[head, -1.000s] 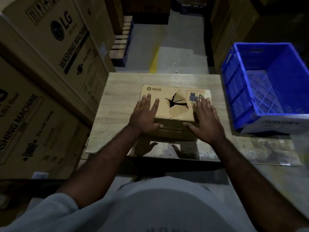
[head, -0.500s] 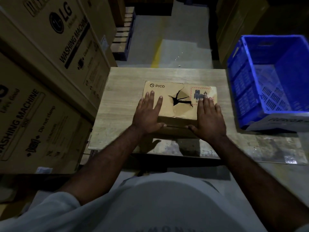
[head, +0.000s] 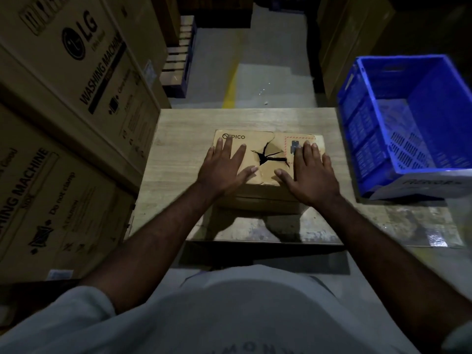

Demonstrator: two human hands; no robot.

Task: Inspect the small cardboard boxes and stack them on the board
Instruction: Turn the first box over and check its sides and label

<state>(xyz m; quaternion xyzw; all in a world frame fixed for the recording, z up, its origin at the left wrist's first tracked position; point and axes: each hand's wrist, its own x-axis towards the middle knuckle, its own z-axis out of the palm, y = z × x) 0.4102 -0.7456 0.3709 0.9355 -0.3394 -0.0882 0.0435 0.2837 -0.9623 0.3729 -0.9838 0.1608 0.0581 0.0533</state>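
While flat on box (head: 259, 141), left hand (head: 220, 169), right hand (head: 313, 175)

A small tan cardboard box (head: 263, 143) lies flat in front of you on a pale wood-grain board (head: 184, 139), about midway between the board's left and right edges. The box top faces up. It carries a "PICO" logo at its far left corner and a red-dashed label at its far right, and a jagged dark tear breaks its middle. The board's near edge looks scuffed and worn.
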